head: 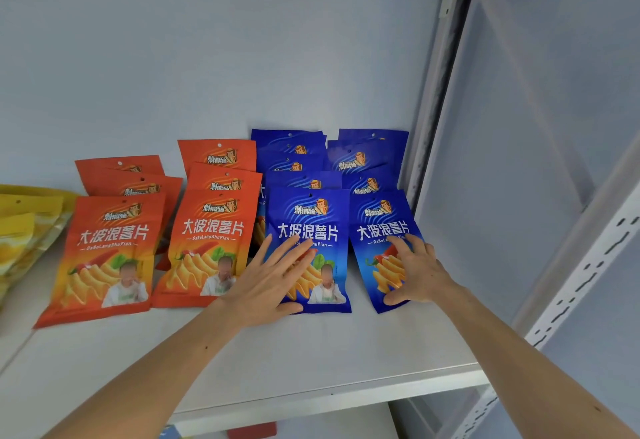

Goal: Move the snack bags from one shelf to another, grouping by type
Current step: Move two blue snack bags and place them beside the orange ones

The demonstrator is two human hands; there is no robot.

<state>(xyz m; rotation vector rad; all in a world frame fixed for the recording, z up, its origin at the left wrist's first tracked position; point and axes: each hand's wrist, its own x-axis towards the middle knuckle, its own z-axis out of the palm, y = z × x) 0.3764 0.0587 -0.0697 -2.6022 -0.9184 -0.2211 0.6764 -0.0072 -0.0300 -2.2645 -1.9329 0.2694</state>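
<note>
Flatly, both hands [266,286] spread wide, palms on glossy, rectangular blue snack bags [311,220].

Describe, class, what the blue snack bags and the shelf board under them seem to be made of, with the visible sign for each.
Blue snack bags: apparently thin plastic film, glossy; soft sheen, flat sealed edges, punched hang holes. Shelf board: probably painted metal, matte pale grey; smooth face, thin folded front lip, slotted upright beside it.

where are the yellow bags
In the head view the yellow bags lie at the shelf's far left edge, just left of the orange bags.
</note>
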